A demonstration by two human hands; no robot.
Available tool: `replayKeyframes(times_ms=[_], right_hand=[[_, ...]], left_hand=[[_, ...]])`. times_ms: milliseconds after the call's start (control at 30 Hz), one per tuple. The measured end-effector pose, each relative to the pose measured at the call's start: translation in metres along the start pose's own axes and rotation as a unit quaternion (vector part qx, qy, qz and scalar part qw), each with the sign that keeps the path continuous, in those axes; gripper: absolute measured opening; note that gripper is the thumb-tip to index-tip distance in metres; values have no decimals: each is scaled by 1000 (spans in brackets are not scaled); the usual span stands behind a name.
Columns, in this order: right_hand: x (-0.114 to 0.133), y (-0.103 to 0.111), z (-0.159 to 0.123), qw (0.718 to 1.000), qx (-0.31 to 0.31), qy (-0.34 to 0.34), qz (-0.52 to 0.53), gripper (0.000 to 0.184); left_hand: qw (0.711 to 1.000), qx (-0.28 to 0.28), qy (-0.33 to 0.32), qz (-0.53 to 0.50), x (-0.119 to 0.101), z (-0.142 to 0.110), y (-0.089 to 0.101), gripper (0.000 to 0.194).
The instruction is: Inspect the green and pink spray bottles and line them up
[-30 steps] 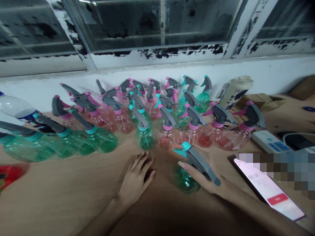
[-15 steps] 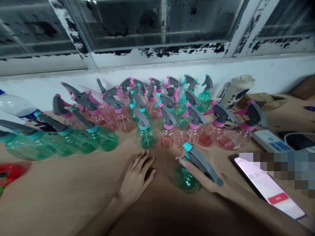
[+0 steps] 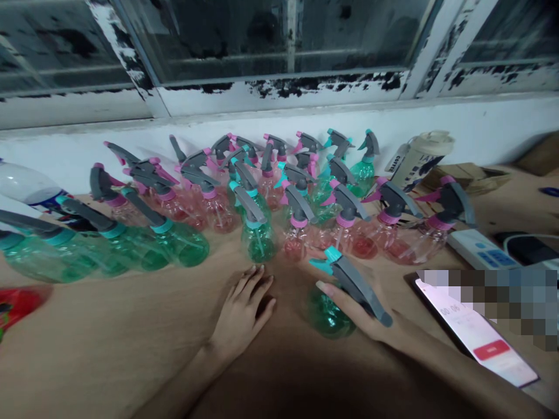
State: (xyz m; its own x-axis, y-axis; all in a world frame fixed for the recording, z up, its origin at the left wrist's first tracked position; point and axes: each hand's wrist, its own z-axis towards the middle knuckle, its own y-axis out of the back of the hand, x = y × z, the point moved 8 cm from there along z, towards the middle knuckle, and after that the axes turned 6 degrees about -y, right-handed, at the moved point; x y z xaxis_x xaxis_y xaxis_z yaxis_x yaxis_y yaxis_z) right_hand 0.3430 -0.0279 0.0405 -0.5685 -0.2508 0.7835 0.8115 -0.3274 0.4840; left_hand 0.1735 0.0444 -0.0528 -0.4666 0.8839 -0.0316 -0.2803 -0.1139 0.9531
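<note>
Spray bottle [image 3: 329, 314], green with a teal nozzle, is filling the right hand [image 3: 369, 319]; fingers and thumb are closing round it below the grey sprayer head. Whether its base is touching the table [image 3: 109, 349], cannot tell.

Left hand [image 3: 239, 317] is lying palm down on the table, left of the spray bottle and apart from it, fingers slightly spreading, holding nothing.

Beyond the spray bottle, four pink-collared bottles [image 3: 299, 243] are forming a front row, running rightward. Teal-collared bottle [image 3: 258, 241] is standing upright, beyond and left of it. More green bottles [image 3: 186, 247] are crowding farther left; mixed bottles [image 3: 268, 192] are filling the space behind, toward the wall [image 3: 493, 125].

Right of the spray bottle, phone [image 3: 487, 343] is lying face up, its screen glowing. White device [image 3: 483, 249] is sitting beyond the phone; cup [image 3: 421, 157] is leaning near the wall. Far left of the spray bottle, red packet [image 3: 21, 305] is showing at the edge.
</note>
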Motion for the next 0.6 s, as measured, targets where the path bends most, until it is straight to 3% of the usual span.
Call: replayKeyframes(times_ms=[233,600], right_hand=[[4,2,2,1000,-8,8,13,33],[5,6,3,1000,-18,-12,-13,13]], left_hand=[[1000,-14,1,-2,0,0,2,36],[1000,0,3,-4,0,1,0,37]])
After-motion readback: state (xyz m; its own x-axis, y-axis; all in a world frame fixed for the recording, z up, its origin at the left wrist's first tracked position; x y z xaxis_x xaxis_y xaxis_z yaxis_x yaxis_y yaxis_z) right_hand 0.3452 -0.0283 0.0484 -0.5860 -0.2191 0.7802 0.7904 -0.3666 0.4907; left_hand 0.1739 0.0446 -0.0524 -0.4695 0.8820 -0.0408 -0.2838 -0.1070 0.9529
